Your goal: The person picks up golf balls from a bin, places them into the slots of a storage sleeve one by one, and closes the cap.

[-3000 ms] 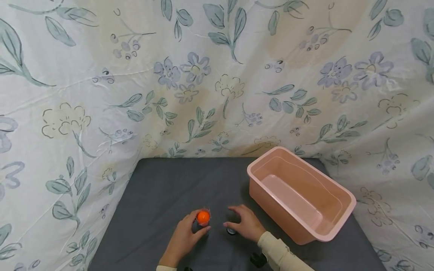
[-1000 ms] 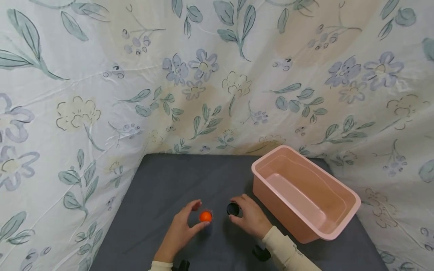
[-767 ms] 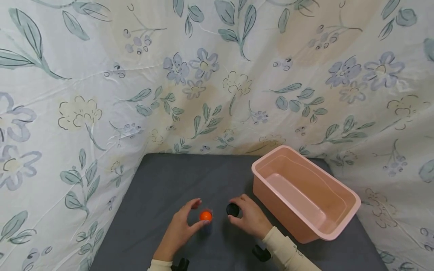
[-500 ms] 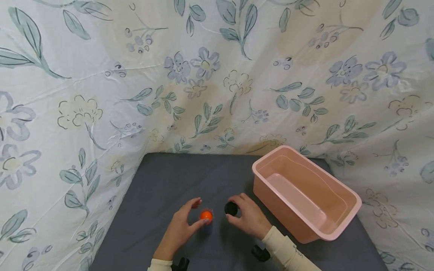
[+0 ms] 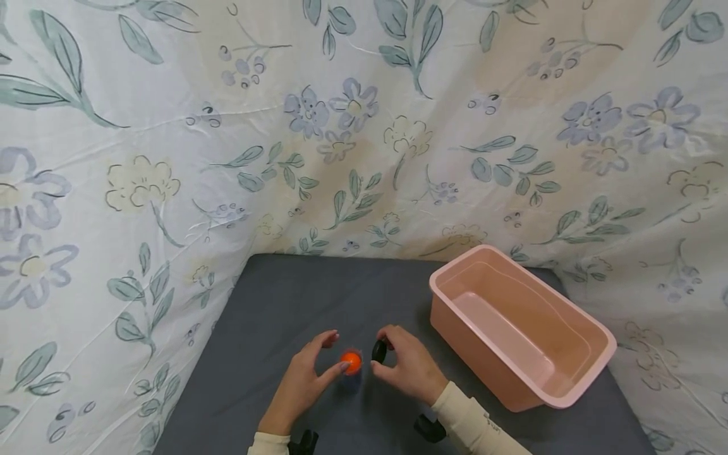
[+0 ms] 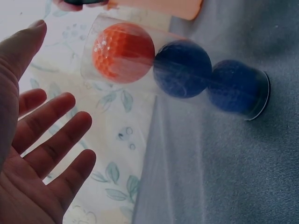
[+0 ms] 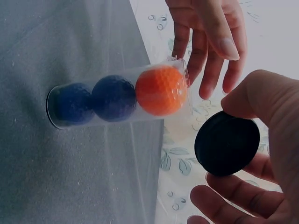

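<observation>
A clear plastic tube stands upright on the dark table. Inside are stacked golf balls: an orange ball at the top, a blue ball in the middle and another blue ball at the bottom. My right hand pinches a round black lid between thumb and fingers, just right of the tube's top. In the head view that lid is nearly edge-on. On the tube's other side my left hand is spread, its fingers apart from the tube in the left wrist view.
A pink rectangular bin sits on the right of the grey-black tabletop, close beyond my right hand. Floral cloth hangs behind and along the sides of the table. Black wrist straps show at both sleeves.
Three seconds ago my right hand held nothing, above a small round thing on the table. It has since raised the black lid and tilted it towards the tube. My left hand's fingers have spread wider.
</observation>
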Motion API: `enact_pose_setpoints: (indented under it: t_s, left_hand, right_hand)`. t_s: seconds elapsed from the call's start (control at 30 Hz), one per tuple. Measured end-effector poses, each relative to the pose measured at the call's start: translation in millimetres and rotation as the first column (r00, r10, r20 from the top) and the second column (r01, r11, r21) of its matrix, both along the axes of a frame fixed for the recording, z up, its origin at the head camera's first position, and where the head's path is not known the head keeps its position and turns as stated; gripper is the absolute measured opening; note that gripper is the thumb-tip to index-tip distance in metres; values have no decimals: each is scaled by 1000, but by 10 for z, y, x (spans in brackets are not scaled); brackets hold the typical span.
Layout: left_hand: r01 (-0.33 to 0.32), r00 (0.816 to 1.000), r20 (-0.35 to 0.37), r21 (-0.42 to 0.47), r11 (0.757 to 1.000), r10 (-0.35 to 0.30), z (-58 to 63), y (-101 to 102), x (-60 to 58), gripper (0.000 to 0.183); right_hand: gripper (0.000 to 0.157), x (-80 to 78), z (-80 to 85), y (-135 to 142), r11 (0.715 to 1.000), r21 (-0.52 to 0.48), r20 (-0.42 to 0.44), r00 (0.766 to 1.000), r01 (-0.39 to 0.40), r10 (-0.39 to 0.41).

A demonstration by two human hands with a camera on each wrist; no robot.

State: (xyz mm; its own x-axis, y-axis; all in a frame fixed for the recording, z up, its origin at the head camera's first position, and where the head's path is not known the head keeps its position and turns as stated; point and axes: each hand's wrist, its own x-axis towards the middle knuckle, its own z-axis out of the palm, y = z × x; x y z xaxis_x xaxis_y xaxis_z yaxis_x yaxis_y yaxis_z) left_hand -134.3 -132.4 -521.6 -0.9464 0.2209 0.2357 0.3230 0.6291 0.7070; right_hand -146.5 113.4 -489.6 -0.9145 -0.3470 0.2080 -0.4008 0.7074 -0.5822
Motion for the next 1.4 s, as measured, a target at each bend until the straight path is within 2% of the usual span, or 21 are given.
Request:
enact_pose_setpoints:
  t_s: [0.13, 0.4, 0.6, 0.8, 0.93, 1.1, 1.4]
  left_hand:
    - [0, 1000, -25, -3, 1000, 0, 4, 17, -9, 58]
    - [-12, 1000, -6, -11, 1000, 12, -13, 56, -28, 52]
    - [4, 1000, -4, -3, 1000, -4, -53, 69, -14, 44]
    - [36, 999, -20, -10, 999, -36, -84, 84, -4, 41]
    - [40, 999, -27, -32, 999, -41, -91, 101, 0, 39]
    - [70, 997, -37, -27, 997, -71, -118, 124, -1, 39]
    - [110, 991, -82, 15, 994, -108, -174, 162, -38, 39]
  right_hand:
    - [37, 0, -11, -18, 1000, -11, -10, 1000, -1, 0]
    - [29, -6, -108, -81, 997, -50, -88, 995, -51, 46]
    - [25, -2, -238, -150, 996, -10, -140, 986, -92, 89]
    - [34, -7, -315, -188, 993, 12, -162, 979, -120, 121]
    - [35, -15, -334, -205, 987, 16, -217, 963, -158, 157]
    - [37, -17, -373, -221, 980, -15, -254, 949, -198, 188]
    - [36, -12, -529, -189, 968, -117, -240, 952, -224, 191]
